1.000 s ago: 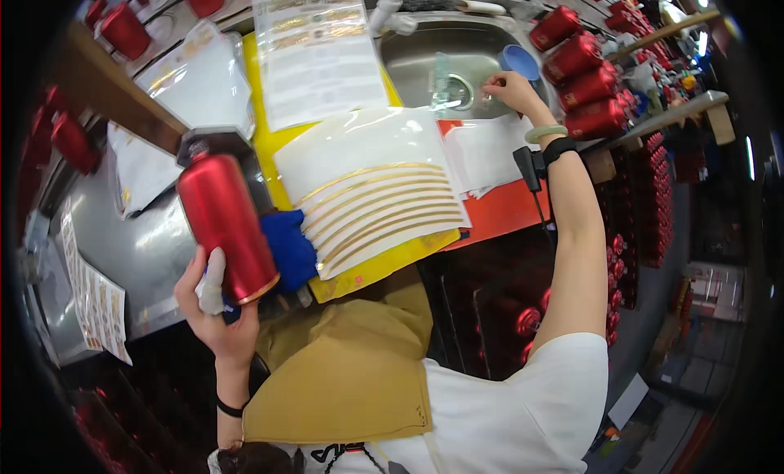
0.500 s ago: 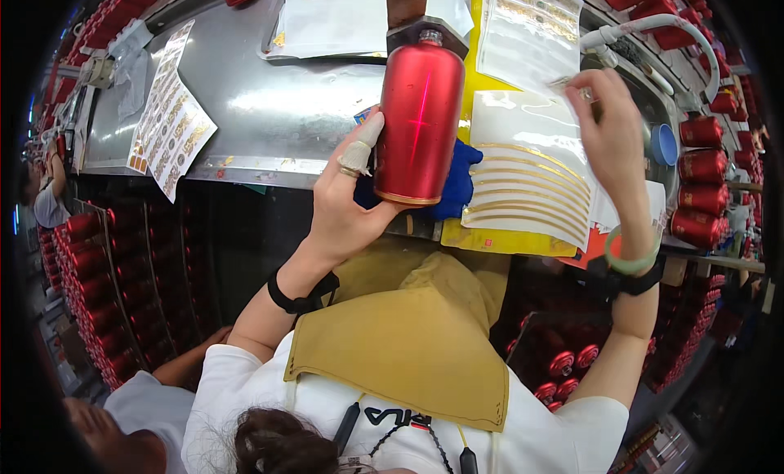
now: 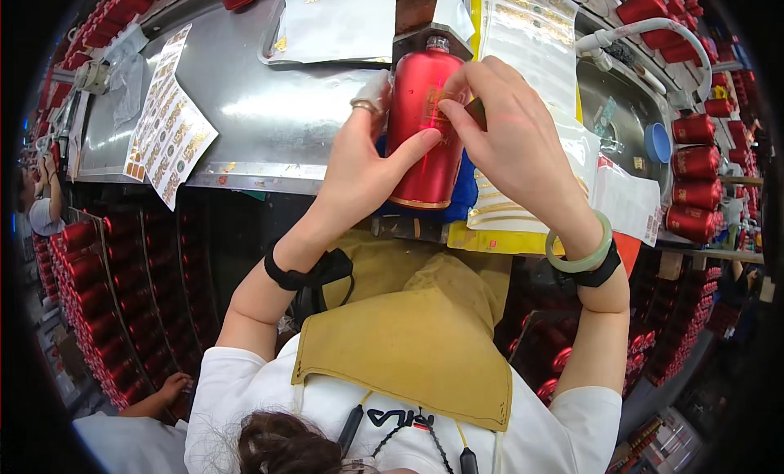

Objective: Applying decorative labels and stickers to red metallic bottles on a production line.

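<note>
A glossy red bottle [image 3: 411, 106] with a short clear neck leans against a dark block, its base toward me. My left hand [image 3: 359, 160] is closed round its left side, the thumb lying across the front; a whitish cover wraps one of its fingers. On the bottle's front is a small gold decal [image 3: 433, 105], with a red laser line crossing there. My right hand [image 3: 518, 139] has curled fingers pressed at the decal's right edge. A small dark piece [image 3: 476, 112] shows between those fingers; its kind is unclear. Blue cloth [image 3: 464, 198] lies beneath the bottle.
Gold-printed decal sheets [image 3: 173, 119] lie at left, another sheet [image 3: 527, 33] at upper right. Curved gold strips [image 3: 498, 204] lie on a sheet right of the bottle. Beyond are a white hose [image 3: 645, 23] and blue cup [image 3: 657, 142]. Racked red bottles [image 3: 90, 286] stand below left.
My right hand has come left and down from the sheets onto the bottle's front. A gold decal now shows there. My left thumb has moved up from the base onto the front.
</note>
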